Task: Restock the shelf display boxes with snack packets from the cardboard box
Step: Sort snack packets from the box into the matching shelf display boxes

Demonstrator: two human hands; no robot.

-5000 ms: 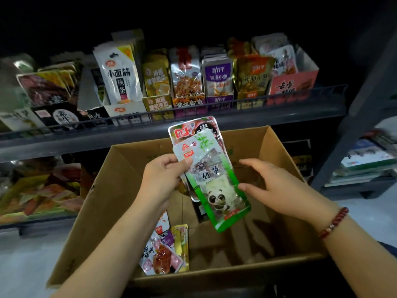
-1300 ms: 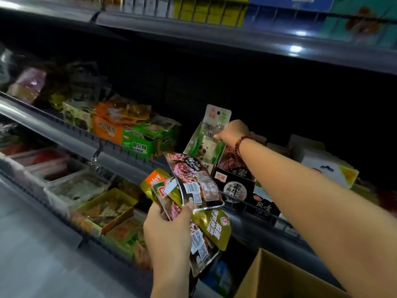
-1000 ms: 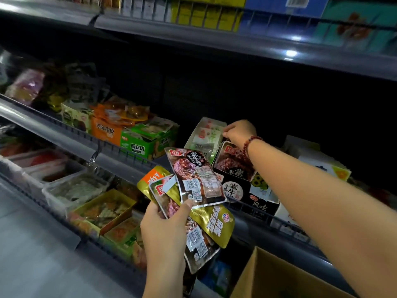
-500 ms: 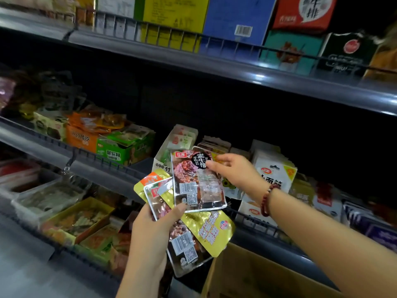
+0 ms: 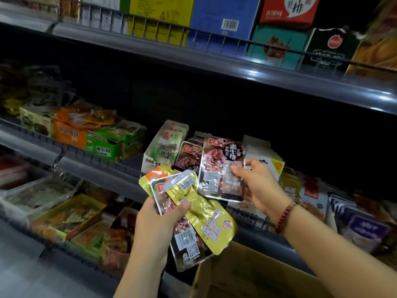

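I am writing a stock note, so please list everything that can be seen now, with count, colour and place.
Clear packet with dark red snack: one, in the right hand, before the middle shelf.
Fanned packets: at least three, gold, orange and clear, in the left hand.
Display boxes: several, white, black, green and orange, in a row on the middle shelf.
Cartons: several, yellow, blue, red, teal and black, on the top shelf.
Trays: several, clear and yellow, on the lower shelf.
Cardboard box: one, brown, below at the bottom.
Left hand: grips the fan.
Right hand: pinches the packet; red bead bracelet on the wrist.
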